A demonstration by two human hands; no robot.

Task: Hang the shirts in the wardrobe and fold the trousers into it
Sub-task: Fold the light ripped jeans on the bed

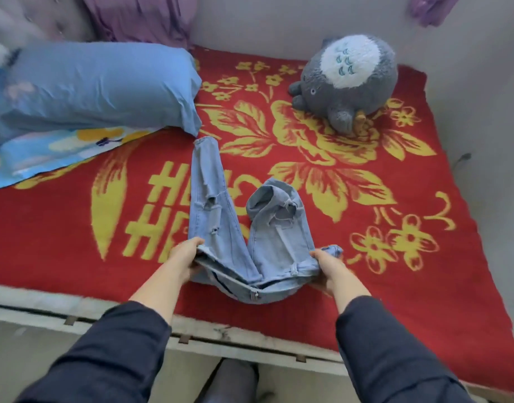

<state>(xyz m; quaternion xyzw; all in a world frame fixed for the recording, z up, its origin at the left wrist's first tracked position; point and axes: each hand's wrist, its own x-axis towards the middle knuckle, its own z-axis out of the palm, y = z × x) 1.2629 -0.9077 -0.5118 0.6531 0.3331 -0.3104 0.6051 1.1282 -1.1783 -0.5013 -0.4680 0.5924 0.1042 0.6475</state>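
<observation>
A pair of light blue ripped jeans [221, 225] lies on the red and yellow blanket [395, 199] near the bed's front edge. My left hand [186, 258] grips the left end of the waistband and my right hand [327, 267] grips the right end. The waistband faces me with its zip showing. One trouser leg stretches straight away toward the pillow. The other leg is crumpled and doubled back on itself. No shirt or wardrobe is in view.
A blue pillow [99, 85] lies at the back left on a patterned blue sheet. A grey plush toy [348, 82] sits at the back right. Purple cloth [139, 16] hangs by the wall. The white bed frame edge [192, 338] runs below my arms.
</observation>
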